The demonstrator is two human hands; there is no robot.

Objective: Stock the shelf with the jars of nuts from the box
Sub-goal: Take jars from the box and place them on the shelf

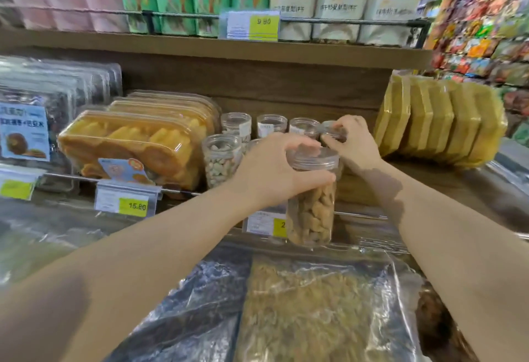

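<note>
- Shelf [286, 95]: you've got clear jars in rows on it, and the back ones are blurry.
- Jar of nuts [312, 212]: it's in front of the shelf's wire rail, with tan pieces inside.
- Left hand [272, 170]: you're wrapped round that jar's top.
- Right hand [353, 144]: your fingertips pinch the back jar [332, 129] at its lid, hiding its body.
- Price tag [260, 221]: the jar cuts it off after "2".

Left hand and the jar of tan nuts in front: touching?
Touching. Head view shows the left hand curled round the top of the jar of tan nuts, thumb across its front just under the lid, fingers over the lid.
</note>
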